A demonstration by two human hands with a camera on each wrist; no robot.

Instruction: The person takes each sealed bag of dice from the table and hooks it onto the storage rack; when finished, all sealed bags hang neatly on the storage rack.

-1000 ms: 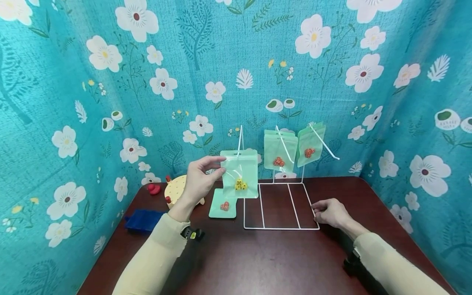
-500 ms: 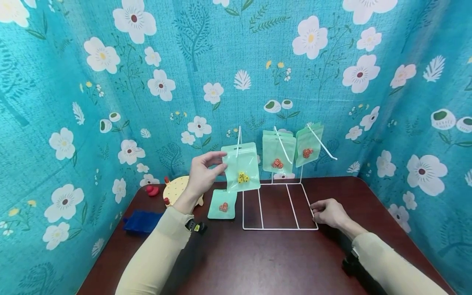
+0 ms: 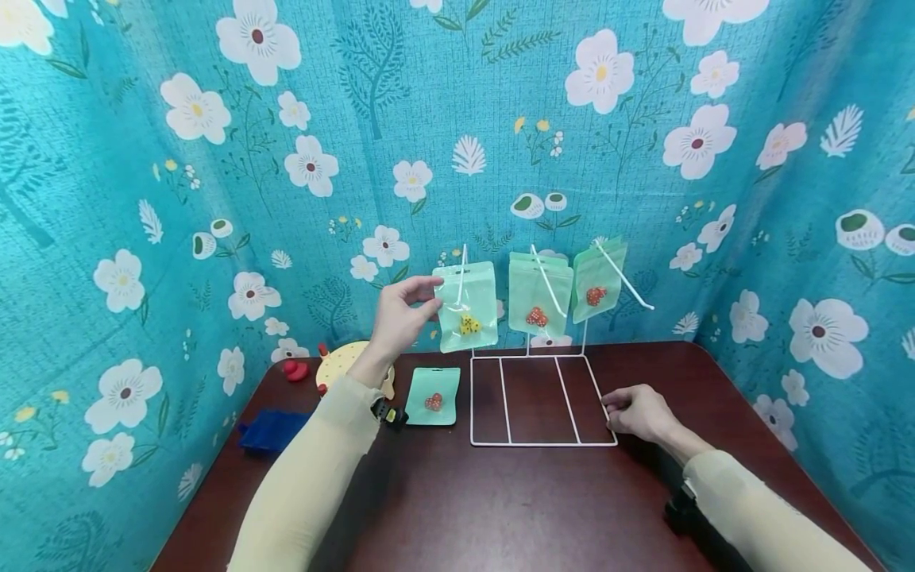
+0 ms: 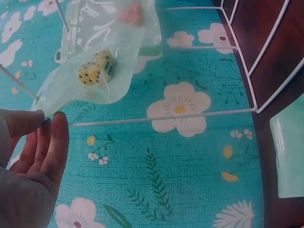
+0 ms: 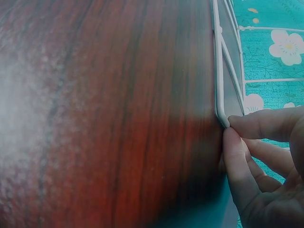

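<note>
My left hand point(image 3: 403, 314) pinches the left edge of a green pouch with yellow dice point(image 3: 468, 298) between thumb and fingers. The pouch hangs at the left prong of a white wire rack point(image 3: 507, 442), its top slot around the prong. In the left wrist view the yellow dice point(image 4: 97, 69) show through the clear front. My right hand point(image 3: 639, 413) pinches the rack's front right corner, thumb and finger on the wire in the right wrist view. Pouches with orange dice hang on the middle prong point(image 3: 539, 290) and the right prong point(image 3: 599, 286).
Another green pouch with orange dice point(image 3: 432, 403) lies flat left of the rack. Farther left are a round yellow item point(image 3: 339, 361), a small red toy duck point(image 3: 295, 369) and a blue tray-like item point(image 3: 272, 431). A flowered curtain point(image 3: 457, 159) stands behind the table.
My left hand has moved up and back, sliding the yellow-dice pouch farther along the left prong toward the rack's back. The right hand has kept its place on the rack.
</note>
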